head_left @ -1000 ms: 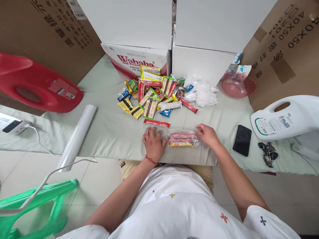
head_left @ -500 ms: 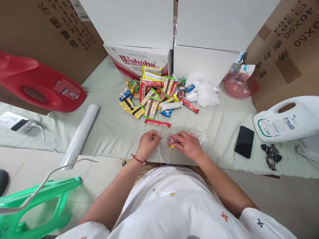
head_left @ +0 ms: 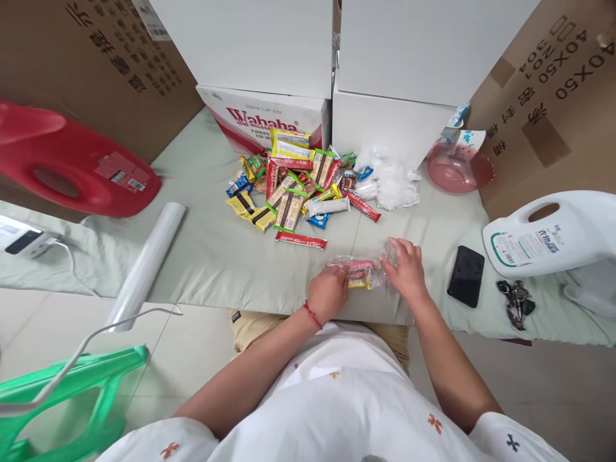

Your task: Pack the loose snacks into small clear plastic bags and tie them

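A clear plastic bag point(head_left: 378, 277) with red and yellow snack packets point(head_left: 359, 274) inside lies near the front edge of the table. My left hand point(head_left: 330, 292) is closed over the bag's left side, its fingertips on the packets. At the other side, my right hand point(head_left: 407, 268) pinches the loose right end of the plastic between thumb and fingers. Just beyond lies a single red snack bar point(head_left: 301, 240). Behind it is a pile of assorted wrapped snacks point(head_left: 291, 208), with a heap of crumpled clear plastic bags point(head_left: 392, 183) beside it.
White boxes point(head_left: 385, 122) stand along the back. On the left are a red jug point(head_left: 96, 167), a plastic film roll point(head_left: 149, 263) and a green stool point(head_left: 81, 391). A pink bowl point(head_left: 457, 170), black phone point(head_left: 466, 276), keys point(head_left: 516, 305) and white detergent bottle point(head_left: 548, 234) sit right.
My left hand has moved right, from the plastic's left end onto the packets. My right hand has left the packets and shifted right to the bag's other end.
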### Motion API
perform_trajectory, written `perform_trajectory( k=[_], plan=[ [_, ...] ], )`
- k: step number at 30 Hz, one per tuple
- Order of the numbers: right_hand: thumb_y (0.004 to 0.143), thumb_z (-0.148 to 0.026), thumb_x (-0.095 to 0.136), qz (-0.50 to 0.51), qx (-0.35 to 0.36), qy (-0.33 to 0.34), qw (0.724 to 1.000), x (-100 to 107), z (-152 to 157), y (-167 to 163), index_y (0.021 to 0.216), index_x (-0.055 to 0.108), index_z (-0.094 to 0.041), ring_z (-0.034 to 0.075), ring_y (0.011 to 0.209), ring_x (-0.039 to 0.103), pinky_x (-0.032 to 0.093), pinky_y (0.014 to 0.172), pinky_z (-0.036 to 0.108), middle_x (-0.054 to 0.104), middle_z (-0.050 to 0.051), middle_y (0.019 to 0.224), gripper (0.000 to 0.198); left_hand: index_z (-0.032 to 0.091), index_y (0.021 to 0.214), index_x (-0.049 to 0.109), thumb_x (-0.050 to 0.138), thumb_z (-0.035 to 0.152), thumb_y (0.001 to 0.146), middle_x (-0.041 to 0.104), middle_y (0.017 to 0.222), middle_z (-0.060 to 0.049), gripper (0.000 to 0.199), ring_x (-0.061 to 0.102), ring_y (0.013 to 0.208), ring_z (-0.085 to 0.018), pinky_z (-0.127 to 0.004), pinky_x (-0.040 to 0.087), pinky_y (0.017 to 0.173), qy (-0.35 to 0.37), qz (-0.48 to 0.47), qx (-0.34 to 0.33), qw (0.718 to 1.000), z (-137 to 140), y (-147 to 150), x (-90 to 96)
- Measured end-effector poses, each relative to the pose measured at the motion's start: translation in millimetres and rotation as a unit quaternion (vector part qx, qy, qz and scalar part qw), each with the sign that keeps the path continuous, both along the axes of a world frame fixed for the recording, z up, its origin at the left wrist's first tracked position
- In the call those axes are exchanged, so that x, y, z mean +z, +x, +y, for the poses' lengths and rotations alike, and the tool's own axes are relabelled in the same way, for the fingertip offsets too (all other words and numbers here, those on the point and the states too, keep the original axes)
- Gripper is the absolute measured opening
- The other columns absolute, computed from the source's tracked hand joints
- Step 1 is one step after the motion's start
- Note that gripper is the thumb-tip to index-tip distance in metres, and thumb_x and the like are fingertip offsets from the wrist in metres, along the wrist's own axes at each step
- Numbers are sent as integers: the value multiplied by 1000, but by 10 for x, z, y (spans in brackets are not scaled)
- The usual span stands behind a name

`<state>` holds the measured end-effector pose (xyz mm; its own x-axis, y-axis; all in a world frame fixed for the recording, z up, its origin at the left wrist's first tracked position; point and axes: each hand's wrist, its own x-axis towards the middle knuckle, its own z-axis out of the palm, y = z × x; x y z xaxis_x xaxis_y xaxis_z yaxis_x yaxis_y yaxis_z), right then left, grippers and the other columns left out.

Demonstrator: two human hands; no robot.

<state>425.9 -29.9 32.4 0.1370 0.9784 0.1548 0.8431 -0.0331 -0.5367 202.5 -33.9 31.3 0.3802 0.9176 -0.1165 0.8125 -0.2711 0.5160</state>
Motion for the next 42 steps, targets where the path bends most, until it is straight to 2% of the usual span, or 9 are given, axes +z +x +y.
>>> perform_trajectory(
  k=[6,11,17,22,31,33,37,39,42],
  plan=[
    [92,-36,56,-15,63,-107,992,-44,-44,123,84,69,-21,25,96,57,45,93,39,65,8,91,21,21,135,63,44,28,103,74,108,-14,38,67,106,-28,-33,52,77,34,56,-9,998,-93,39,-60],
    [91,-53,57,70,-40,-110,991,-71,-68,114,97,66,-19,20,83,62,47,75,31,67,7,97,36,22,134,64,43,30,103,73,106,-13,38,65,106,-27,-32,51,76,45,55,-4,997,-108,28,-109],
    [90,-52,58,156,-66,-122,978,-8,-86,-4,77,64,-20,16,61,50,38,60,27,58,-2,65,34,29,141,61,42,30,104,72,103,-10,42,64,102,-27,-32,49,74,42,55,-9,998,-107,28,-73],
    [94,-34,55,75,-37,0,997,116,-125,-506,87,68,-21,18,77,61,44,74,28,70,4,88,19,25,139,62,44,23,101,72,102,-13,42,63,105,-29,-33,49,71,29,71,-21,997,-110,68,-37],
    [107,-33,37,-19,140,-25,990,-10,-160,-882,113,71,-19,22,100,61,52,87,33,60,12,109,37,16,88,74,53,19,87,70,78,-9,22,63,75,-21,-33,51,72,-46,-130,-3,990,49,-92,-95],
    [107,-36,37,-34,178,-9,984,-41,-239,-851,130,64,-16,26,110,58,51,96,39,60,14,118,41,16,98,74,57,24,84,64,67,-2,24,57,62,-16,-28,48,63,-99,-242,16,965,101,-192,-120],
    [104,-38,44,-119,179,-11,977,-104,-416,-935,139,57,-11,36,128,48,44,107,51,53,21,140,46,15,119,69,60,31,82,59,63,3,42,41,46,-9,-24,40,50,-167,-494,156,839,127,-364,-106],
    [103,-36,48,-143,163,-32,976,-128,-464,-1010,139,58,-13,37,128,48,46,102,52,50,20,146,44,18,114,72,56,31,87,68,76,-2,34,55,59,-13,-28,49,61,-83,-468,147,867,104,-401,-55],
    [103,-29,45,-152,154,-51,975,-154,-505,-1076,144,57,-18,35,118,55,47,98,53,57,19,141,44,22,116,74,49,33,96,74,118,-10,34,63,117,-24,-44,46,105,42,-318,-12,947,58,-380,-5]
  ],
)
